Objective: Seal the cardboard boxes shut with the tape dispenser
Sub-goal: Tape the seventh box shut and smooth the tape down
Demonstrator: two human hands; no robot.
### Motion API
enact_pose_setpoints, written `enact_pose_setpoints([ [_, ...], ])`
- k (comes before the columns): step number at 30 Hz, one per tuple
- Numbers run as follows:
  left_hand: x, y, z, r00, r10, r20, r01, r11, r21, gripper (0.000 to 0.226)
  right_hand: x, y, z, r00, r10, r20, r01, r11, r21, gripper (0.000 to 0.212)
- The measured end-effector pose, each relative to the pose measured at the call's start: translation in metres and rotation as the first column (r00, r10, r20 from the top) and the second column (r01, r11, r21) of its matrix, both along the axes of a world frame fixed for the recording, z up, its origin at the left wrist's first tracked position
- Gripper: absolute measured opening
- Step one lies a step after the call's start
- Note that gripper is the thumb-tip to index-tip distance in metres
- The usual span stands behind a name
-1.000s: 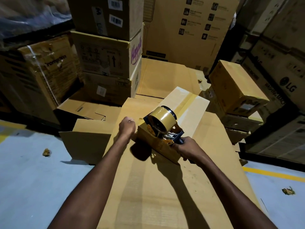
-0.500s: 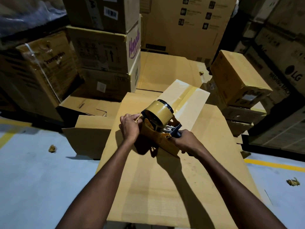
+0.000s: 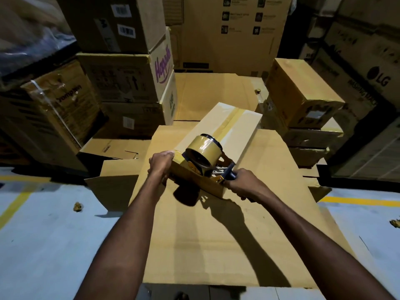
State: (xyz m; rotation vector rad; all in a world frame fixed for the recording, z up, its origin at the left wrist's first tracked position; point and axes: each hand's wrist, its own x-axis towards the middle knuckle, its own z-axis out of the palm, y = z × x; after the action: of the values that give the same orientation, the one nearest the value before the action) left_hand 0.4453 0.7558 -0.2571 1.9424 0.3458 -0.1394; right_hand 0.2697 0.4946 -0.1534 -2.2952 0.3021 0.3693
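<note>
A long narrow cardboard box [image 3: 242,126] lies slanted on a big flat sheet of cardboard [image 3: 216,245], with a strip of brown tape along its top. The tape dispenser [image 3: 204,154], carrying a roll of brown tape, sits on the box's near end. My right hand [image 3: 240,182] grips the dispenser's dark handle. My left hand [image 3: 161,164] holds the near left corner of the box, fingers curled over its edge.
Stacked cartons [image 3: 121,79] rise at the back left, a tall printed carton [image 3: 227,33] stands behind, and more boxes [image 3: 300,94] are piled on the right. An open box [image 3: 112,185] sits left of the sheet. Grey floor with yellow lines [image 3: 357,200] flanks the sheet.
My left hand shifted from a fist beside the dispenser onto the box's near corner. Box and dispenser now sit slightly farther from me; the view tilted down.
</note>
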Motion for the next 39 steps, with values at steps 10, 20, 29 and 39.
enact_pose_setpoints([
  [10, -0.063, -0.036, 0.031, 0.927, -0.153, 0.342, -0.034, 0.875, 0.483, 0.038, -0.033, -0.029, -0.013, 0.998, -0.053, 0.018, 0.052, 0.995, 0.083, 0.014],
  [20, -0.091, -0.063, 0.026, 0.889, -0.290, 0.355, 0.113, 0.889, 0.445, 0.025, -0.044, -0.026, -0.019, 0.992, -0.050, 0.112, 0.046, 0.998, 0.038, 0.011],
  [29, -0.092, -0.069, 0.033, 0.924, -0.307, 0.229, 0.086, 0.748, 0.658, 0.049, -0.082, -0.064, -0.027, 0.994, -0.067, 0.087, 0.068, 0.998, -0.012, 0.007],
  [39, -0.133, -0.113, 0.037, 0.805, -0.568, 0.174, 0.378, 0.716, 0.587, 0.030, -0.098, -0.065, -0.043, 0.988, -0.131, 0.082, 0.126, 0.990, 0.057, 0.012],
])
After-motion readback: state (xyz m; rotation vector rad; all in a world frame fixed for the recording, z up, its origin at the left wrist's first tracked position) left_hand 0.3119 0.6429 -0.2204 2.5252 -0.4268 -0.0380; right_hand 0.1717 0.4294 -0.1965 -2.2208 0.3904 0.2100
